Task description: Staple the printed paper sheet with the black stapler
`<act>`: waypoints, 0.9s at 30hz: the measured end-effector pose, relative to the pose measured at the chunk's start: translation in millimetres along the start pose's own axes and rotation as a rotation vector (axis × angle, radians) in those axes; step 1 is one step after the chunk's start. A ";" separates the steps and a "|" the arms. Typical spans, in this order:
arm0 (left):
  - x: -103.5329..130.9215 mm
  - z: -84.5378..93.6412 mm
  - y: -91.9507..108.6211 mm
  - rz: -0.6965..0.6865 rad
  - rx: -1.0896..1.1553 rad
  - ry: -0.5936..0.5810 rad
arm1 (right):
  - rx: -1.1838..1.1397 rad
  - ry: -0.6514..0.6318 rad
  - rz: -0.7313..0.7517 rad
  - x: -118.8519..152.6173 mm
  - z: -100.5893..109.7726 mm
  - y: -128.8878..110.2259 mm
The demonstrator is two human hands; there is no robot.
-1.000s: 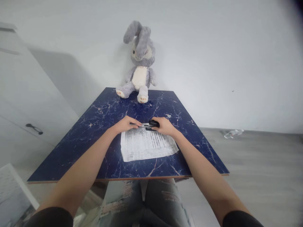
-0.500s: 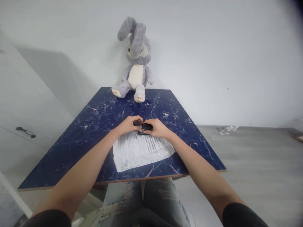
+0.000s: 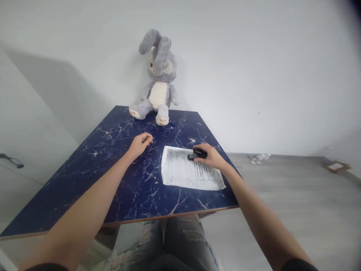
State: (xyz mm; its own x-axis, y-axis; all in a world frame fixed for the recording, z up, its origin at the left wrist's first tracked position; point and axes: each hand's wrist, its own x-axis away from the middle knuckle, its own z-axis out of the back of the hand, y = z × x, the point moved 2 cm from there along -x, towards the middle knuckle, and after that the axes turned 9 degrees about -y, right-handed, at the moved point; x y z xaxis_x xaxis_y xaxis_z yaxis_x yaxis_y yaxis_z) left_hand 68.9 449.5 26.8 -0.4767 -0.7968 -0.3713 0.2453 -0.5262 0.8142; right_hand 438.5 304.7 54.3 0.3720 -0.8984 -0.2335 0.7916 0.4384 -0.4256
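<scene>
A printed sheet of paper (image 3: 188,173) lies on the blue marbled table (image 3: 141,195), right of the middle. Over its top right part my right hand (image 3: 208,155) is closed around a black stapler (image 3: 199,152), whose front end points left above the paper. My left hand (image 3: 141,144) is over the table to the left of the paper, apart from it. Its fingers are curled together, and whatever they may hold is too small to make out.
A grey plush rabbit (image 3: 159,94) sits at the table's back edge against the wall. A small scrap (image 3: 192,140) lies behind the paper. On the floor at the right are a clear plastic item (image 3: 260,159) and a cardboard box (image 3: 337,166).
My hands have moved apart, the left one leftward off the paper and the right one rightward with the stapler. The paper has shifted right and turned slightly. The view has tilted a little.
</scene>
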 end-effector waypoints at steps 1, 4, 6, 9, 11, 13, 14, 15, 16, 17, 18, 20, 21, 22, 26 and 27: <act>-0.3 0.2 0.0 0.003 -0.004 -0.010 | -0.007 0.027 -0.009 6.4 5.3 5.5; 0.0 -3.0 4.3 0.010 -0.063 -0.032 | -0.023 0.033 -0.124 18.8 11.2 14.0; 1.3 -12.6 12.1 -0.007 -0.159 -0.042 | -0.058 -0.010 -0.167 20.5 8.3 13.7; 5.3 -39.8 28.3 -0.062 -0.362 -0.098 | -0.141 -0.087 -0.096 12.4 -1.0 4.4; 9.1 -59.1 36.3 -0.045 -0.504 -0.157 | -0.173 -0.114 -0.046 2.3 -8.6 -5.6; 13.1 -72.0 39.9 -0.017 -0.628 -0.234 | -0.175 -0.110 -0.020 -7.8 -15.4 -15.8; 14.7 -75.1 40.4 -0.011 -0.669 -0.270 | -0.170 -0.105 -0.008 -11.7 -18.2 -19.9; 15.9 -76.1 40.2 -0.014 -0.692 -0.304 | -0.167 -0.104 0.003 -14.4 -20.4 -22.6; 16.6 -75.3 39.6 -0.022 -0.701 -0.327 | -0.169 -0.109 0.012 -15.7 -21.9 -23.4; 16.8 -73.4 38.7 -0.028 -0.702 -0.339 | -0.176 -0.114 0.014 -15.4 -22.7 -22.0; 16.6 -71.1 37.8 -0.032 -0.700 -0.345 | -0.187 -0.116 0.006 -13.7 -22.7 -18.3; 15.7 -67.4 36.3 -0.039 -0.692 -0.359 | -0.219 -0.098 -0.040 -6.8 -20.6 -4.7; 15.3 -66.4 36.0 -0.038 -0.686 -0.364 | -0.233 -0.077 -0.073 -2.3 -18.7 4.1; 14.9 -65.8 35.9 -0.035 -0.676 -0.366 | -0.243 -0.053 -0.108 2.3 -16.5 13.4; 14.8 -66.5 36.6 -0.016 -0.623 -0.343 | -0.216 0.023 -0.138 12.7 -5.9 43.4; 14.9 -66.9 36.6 -0.013 -0.615 -0.337 | -0.195 0.031 -0.115 11.4 -2.8 48.0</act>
State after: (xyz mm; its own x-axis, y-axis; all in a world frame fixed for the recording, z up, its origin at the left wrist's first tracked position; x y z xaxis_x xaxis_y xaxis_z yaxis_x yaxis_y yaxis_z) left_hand 127.3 398.6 21.2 -0.6939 -0.7063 -0.1400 0.6236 -0.6867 0.3736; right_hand 479.4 315.6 28.7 0.2676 -0.9427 -0.1994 0.7181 0.3331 -0.6110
